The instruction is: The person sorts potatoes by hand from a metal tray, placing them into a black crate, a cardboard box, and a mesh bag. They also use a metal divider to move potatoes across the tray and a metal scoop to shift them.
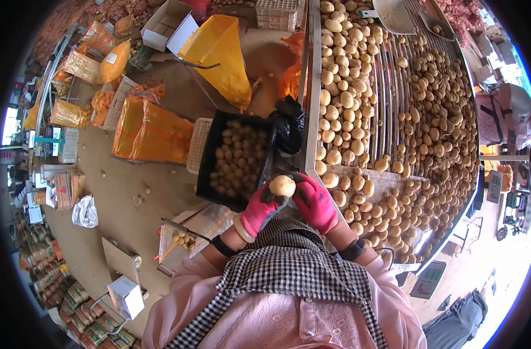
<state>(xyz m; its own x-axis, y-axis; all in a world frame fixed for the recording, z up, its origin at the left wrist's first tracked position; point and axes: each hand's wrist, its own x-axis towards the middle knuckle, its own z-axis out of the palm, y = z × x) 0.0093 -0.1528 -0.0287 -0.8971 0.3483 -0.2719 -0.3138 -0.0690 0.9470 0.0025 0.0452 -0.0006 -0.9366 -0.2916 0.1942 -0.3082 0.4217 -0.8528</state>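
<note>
A large pale potato (282,186) is held up in front of my apron, between both hands. My left hand (260,210), in a pink glove with dark fingers, grips it from the left and below. My right hand (314,202), gloved the same way, has its fingers curled against the potato's right side. Just beyond my left hand stands a black crate (206,168) with many smaller potatoes (237,160) in it. To the right of my right hand is a slatted sorting table (387,93) covered with potatoes of mixed sizes.
An orange mesh bag (152,131) and a yellow bag (219,52) hang open on the left. A black plastic bag (290,125) hangs by the table's metal edge (313,87). A metal scoop (393,16) lies at the table's far end. Another person (510,113) is at the right.
</note>
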